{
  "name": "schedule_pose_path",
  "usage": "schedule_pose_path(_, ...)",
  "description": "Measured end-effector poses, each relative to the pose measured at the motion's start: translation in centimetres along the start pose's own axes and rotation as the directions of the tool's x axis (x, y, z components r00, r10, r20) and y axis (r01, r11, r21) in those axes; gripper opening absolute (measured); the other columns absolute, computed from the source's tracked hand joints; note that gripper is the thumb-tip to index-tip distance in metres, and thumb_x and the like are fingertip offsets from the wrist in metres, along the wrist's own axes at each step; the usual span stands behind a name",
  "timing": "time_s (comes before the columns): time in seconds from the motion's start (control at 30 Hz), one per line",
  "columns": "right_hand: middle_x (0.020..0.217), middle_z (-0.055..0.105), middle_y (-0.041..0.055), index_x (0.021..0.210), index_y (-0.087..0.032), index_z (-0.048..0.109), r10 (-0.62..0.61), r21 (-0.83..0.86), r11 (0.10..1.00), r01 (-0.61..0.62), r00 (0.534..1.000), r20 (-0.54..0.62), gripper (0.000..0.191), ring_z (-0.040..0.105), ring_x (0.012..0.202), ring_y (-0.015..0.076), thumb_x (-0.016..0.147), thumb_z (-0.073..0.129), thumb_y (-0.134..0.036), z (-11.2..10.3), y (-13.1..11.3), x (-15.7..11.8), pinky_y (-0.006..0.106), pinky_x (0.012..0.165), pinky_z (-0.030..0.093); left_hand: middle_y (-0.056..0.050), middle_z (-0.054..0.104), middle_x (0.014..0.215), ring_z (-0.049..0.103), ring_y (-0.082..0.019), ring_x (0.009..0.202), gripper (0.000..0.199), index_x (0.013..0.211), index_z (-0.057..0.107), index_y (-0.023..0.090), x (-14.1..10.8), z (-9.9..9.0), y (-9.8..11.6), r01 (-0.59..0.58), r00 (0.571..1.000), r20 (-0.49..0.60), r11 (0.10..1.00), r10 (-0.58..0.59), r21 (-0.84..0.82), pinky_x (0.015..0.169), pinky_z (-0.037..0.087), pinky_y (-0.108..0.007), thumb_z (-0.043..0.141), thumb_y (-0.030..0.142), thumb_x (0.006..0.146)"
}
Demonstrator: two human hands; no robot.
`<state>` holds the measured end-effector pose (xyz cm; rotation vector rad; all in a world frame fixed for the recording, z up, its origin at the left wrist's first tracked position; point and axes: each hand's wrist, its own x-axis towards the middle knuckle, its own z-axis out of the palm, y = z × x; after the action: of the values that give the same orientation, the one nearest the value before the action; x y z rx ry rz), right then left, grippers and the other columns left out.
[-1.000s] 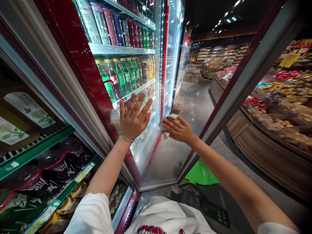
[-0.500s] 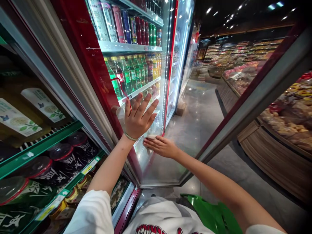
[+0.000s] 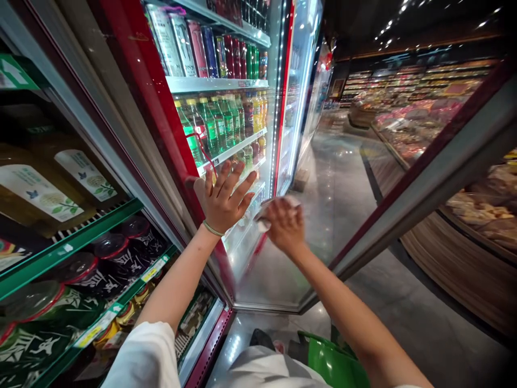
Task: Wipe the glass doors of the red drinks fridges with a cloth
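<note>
My left hand (image 3: 226,199) lies spread against the glass door (image 3: 270,280), with the fingers apart and a thin band round the wrist. To its right, my right hand (image 3: 286,222) presses a pale crumpled cloth (image 3: 263,223) against the same pane, its fingers over the cloth and slightly blurred. Behind the glass, green bottles (image 3: 208,121) and cans (image 3: 197,48) stand on lit white shelves.
At the left, a cooler holds large bottles (image 3: 44,194) on green-edged shelves. The door's frame (image 3: 404,188) slants up to the right, with a wooden produce stand (image 3: 456,269) beyond it. Something green (image 3: 335,366) is low by my body.
My right hand has moved up and to the right across the glass with the cloth, and its fingers now point upward. My left hand has stayed nearly in place.
</note>
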<state>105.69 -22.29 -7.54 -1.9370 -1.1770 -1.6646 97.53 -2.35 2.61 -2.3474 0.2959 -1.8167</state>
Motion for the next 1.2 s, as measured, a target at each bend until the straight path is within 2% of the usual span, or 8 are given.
schedule_pose_path(0.2,0.151,0.058,-0.0103,0.143,-0.03,0.06,-0.377,0.275,0.911,0.307,0.891,0.254,0.053,0.044,0.147,0.0038,0.099,0.042,-0.008,-2.3,-1.7,-7.2,0.017,0.12,0.035,-0.005,0.054,0.155,0.031,-0.027,0.156,0.048,0.148,0.055,0.035,-0.1,-0.5,0.1,0.041,0.998,0.052,0.997,-0.038,-0.066,0.133,0.008,-0.055,0.055,0.042,0.1)
schedule_pose_path(0.47,0.161,0.046,0.0135,0.158,-0.021,0.043,0.136,-0.016,0.991,-0.136,0.969,0.206,0.061,0.039,0.152,0.0335,0.098,0.048,-0.028,-6.9,11.1,-2.9,0.06,0.13,0.016,-0.01,0.051,0.157,0.018,-0.03,0.159,0.049,0.146,0.057,0.03,-0.1,-0.8,0.4,0.145,0.985,0.127,0.967,-0.12,-0.207,0.131,-0.004,-0.061,0.05,0.045,0.1)
schedule_pose_path(0.6,0.154,0.055,0.0144,0.151,-0.018,0.052,0.069,0.046,0.995,-0.084,0.963,0.262,0.054,0.044,0.149,0.0302,0.098,0.042,-0.019,-5.7,6.1,-6.1,0.057,0.128,0.024,-0.01,0.048,0.159,0.013,-0.027,0.16,0.05,0.147,0.055,0.028,-0.3,-1.0,0.3,0.079,0.995,0.074,0.983,-0.067,-0.164,0.132,-0.003,-0.059,0.046,0.046,0.102)
schedule_pose_path(0.7,0.141,0.068,-0.0014,0.141,-0.029,0.062,-0.197,0.23,0.965,0.124,0.924,0.329,0.055,0.058,0.135,0.0122,0.096,0.039,-0.006,-5.7,1.2,-10.0,0.031,0.121,0.04,-0.009,0.046,0.161,0.012,-0.024,0.16,0.05,0.149,0.053,0.029,-0.4,-1.1,0.1,0.039,0.998,0.059,0.988,-0.031,-0.147,0.134,-0.002,-0.056,0.046,0.046,0.102)
schedule_pose_path(0.8,0.134,0.072,-0.0098,0.135,-0.035,0.065,-0.281,0.277,0.942,0.191,0.899,0.336,0.056,0.063,0.126,0.005,0.095,0.041,-0.004,-7.4,1.5,-11.5,0.019,0.111,0.045,-0.008,0.045,0.161,0.012,-0.025,0.16,0.051,0.15,0.052,0.03,-0.4,-1.1,-0.2,0.061,0.994,0.099,0.979,-0.042,-0.193,0.133,-0.005,-0.057,0.046,0.047,0.102)
schedule_pose_path(1.03,0.163,0.039,0.0212,0.16,-0.01,0.037,0.248,-0.081,0.968,-0.238,0.959,0.138,0.065,0.028,0.157,0.0377,0.097,0.044,-0.025,-9.0,11.5,-3.0,0.065,0.126,0.02,-0.008,0.048,0.16,0.016,-0.027,0.16,0.051,0.149,0.054,0.031,-0.3,-0.9,0.2,0.127,0.988,0.126,0.952,-0.095,-0.278,0.132,-0.007,-0.057,0.049,0.048,0.101)
schedule_pose_path(1.1,0.166,0.034,0.0225,0.161,-0.008,0.034,0.357,-0.122,0.93,-0.347,0.931,0.076,0.068,0.025,0.157,0.0406,0.097,0.045,-0.028,-7.0,9.9,-1.4,0.067,0.126,0.019,-0.008,0.049,0.159,0.019,-0.027,0.159,0.049,0.148,0.055,0.031,0.0,-1.1,0.3,0.124,0.988,0.125,0.952,-0.091,-0.28,0.132,-0.005,-0.058,0.049,0.045,0.102)
schedule_pose_path(1.2,0.155,0.053,0.0175,0.154,-0.015,0.049,0.215,-0.002,0.976,-0.219,0.952,0.218,0.06,0.045,0.149,0.0339,0.095,0.047,-0.022,-3.2,3.0,-2.5,0.055,0.127,0.029,-0.008,0.052,0.157,0.026,-0.027,0.158,0.044,0.145,0.058,0.03,0.3,-2.4,-0.4,0.102,0.986,0.16,0.948,-0.055,-0.301,0.132,0.004,-0.06,0.045,0.037,0.104)
